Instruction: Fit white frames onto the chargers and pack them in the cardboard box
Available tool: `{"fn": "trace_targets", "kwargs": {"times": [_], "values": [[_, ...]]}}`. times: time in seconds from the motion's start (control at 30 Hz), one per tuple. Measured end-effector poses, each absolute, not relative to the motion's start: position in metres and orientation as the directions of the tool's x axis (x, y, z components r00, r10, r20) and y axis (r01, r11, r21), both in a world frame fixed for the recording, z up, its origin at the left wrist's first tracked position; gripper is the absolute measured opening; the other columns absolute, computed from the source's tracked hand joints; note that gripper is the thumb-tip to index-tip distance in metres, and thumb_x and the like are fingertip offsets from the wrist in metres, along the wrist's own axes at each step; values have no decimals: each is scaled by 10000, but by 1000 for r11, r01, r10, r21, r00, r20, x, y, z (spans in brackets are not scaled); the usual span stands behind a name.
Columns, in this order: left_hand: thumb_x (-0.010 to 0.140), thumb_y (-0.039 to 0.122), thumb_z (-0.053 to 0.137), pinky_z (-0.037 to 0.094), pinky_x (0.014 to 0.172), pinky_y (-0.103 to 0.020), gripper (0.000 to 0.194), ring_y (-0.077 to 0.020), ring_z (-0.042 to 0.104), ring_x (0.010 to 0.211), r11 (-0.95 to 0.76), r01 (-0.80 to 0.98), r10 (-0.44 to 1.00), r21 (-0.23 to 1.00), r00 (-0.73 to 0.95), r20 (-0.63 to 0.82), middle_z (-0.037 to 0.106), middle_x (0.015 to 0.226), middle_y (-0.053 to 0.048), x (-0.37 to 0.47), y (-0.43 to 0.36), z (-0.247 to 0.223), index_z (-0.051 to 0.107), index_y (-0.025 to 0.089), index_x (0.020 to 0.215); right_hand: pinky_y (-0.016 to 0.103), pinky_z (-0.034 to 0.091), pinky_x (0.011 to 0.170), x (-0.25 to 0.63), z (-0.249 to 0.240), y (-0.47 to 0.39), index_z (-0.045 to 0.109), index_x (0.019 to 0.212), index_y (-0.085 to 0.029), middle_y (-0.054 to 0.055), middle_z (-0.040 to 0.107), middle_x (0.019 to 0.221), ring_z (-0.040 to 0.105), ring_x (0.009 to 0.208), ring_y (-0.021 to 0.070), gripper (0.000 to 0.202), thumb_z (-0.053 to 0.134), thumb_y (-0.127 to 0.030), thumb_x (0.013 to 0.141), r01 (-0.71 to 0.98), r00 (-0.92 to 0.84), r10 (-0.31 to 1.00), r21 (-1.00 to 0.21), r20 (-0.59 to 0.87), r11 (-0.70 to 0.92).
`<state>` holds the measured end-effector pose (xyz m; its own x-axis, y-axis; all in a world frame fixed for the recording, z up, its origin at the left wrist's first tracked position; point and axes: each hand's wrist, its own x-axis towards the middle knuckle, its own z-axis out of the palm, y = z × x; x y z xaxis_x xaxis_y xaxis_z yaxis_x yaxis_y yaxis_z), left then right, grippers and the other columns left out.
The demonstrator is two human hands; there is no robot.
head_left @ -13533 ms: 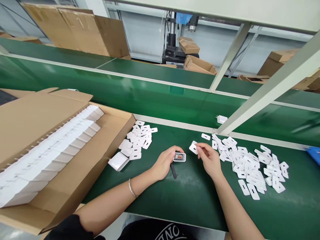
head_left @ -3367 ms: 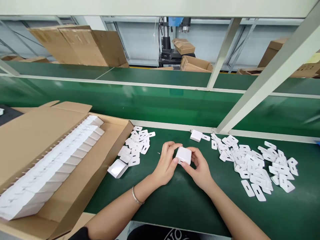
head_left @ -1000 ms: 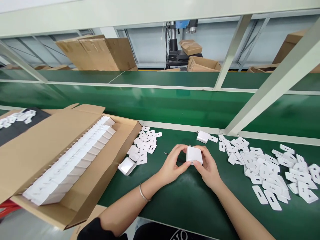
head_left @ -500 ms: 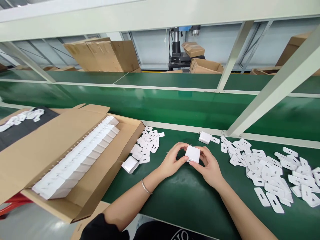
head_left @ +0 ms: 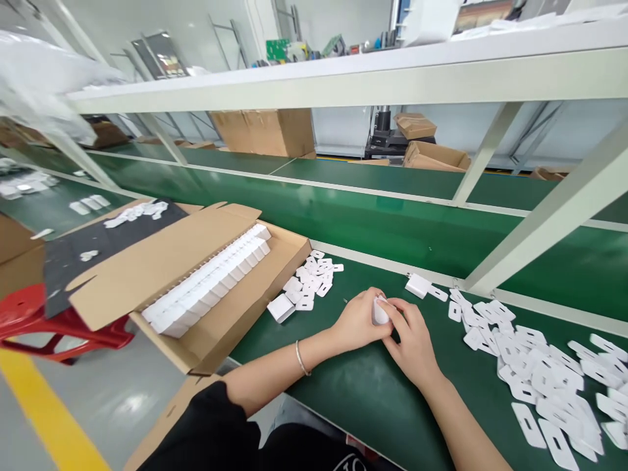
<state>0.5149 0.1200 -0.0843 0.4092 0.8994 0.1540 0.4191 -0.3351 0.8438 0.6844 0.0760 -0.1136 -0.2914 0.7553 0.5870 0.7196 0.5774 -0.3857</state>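
Between my hands is a white plug-in charger (head_left: 379, 312), turned so that a narrow part of it shows. My left hand (head_left: 360, 320) wraps around it from the left. The fingertips of my right hand (head_left: 409, 333) press on its upper right side, and they hide part of it. Behind my hands lies another white charger (head_left: 418, 286) with metal prongs. A hollow white charger shell (head_left: 281, 307) rests left of my hands, beside a small pile of white slotted plates (head_left: 310, 278).
An open cardboard box (head_left: 235, 320) on the left holds a row of white pieces (head_left: 210, 281). Many slotted plates (head_left: 544, 373) spread over the green table (head_left: 363, 399) at right. A slanted metal post (head_left: 544, 209) rises behind them. A red stool (head_left: 63, 327) stands far left.
My view has swung left and up. The charger has been turned from its broad face to a narrow side, and my left hand now closes further around it.
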Motion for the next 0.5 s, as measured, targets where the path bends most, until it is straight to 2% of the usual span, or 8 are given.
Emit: {"fn": "trace_targets", "kwargs": {"times": [0.1,0.17,0.23,0.3,0.33,0.4,0.5], "values": [[760,285,769,546,806,-360,398,-233,680,890,-320,470,911,822,390,132,690,984,-29,496,135,-67,561,218,1092,534,497,1062,682,-109,77,324,1618,-279,147,558,1447,562,1295,339,713,614,-299,967,748,-290,781,-377,554,546],[792,343,757,537,770,-346,418,-223,672,854,-319,519,935,793,307,175,685,980,-33,469,156,-55,562,213,1138,570,465,1093,686,-106,80,317,1611,-224,187,540,1450,528,1343,370,715,601,-352,968,829,-153,803,-367,575,421],[827,390,741,542,806,-351,448,-233,682,907,-297,609,954,736,167,248,693,1042,-54,432,185,-45,566,212,1199,590,471,1062,697,-107,85,377,1564,-161,234,545,1400,532,1323,403,642,556,-346,976,916,40,806,-344,590,207],[848,378,729,536,923,-369,483,-255,675,1060,-267,730,927,629,17,374,670,1213,-103,391,217,-38,555,204,1263,611,472,1025,715,-112,89,436,1509,-102,288,519,1397,524,1315,444,592,533,-320,967,957,191,807,-288,559,-27],[848,362,729,520,985,-378,520,-267,659,1141,-200,802,908,563,-64,414,642,1301,-127,371,233,-37,533,198,1301,622,463,1021,725,-116,91,453,1490,-76,313,496,1415,514,1322,464,582,528,-305,960,962,237,817,-246,525,-121],[868,362,702,502,1038,-396,561,-274,645,1206,-6,915,904,402,-167,393,615,1375,-130,336,260,-36,482,206,1360,636,431,1037,743,-126,94,465,1469,-29,348,476,1436,501,1339,484,572,504,-275,954,957,289,849,-163,442,-241],[879,319,657,453,1092,-500,584,-325,613,1265,90,950,910,298,-200,363,611,1390,-151,298,285,-44,452,213,1416,607,420,1041,758,-140,95,477,1443,33,374,516,1393,526,1319,475,561,462,-265,968,944,328,882,-95,338,-315]]}}
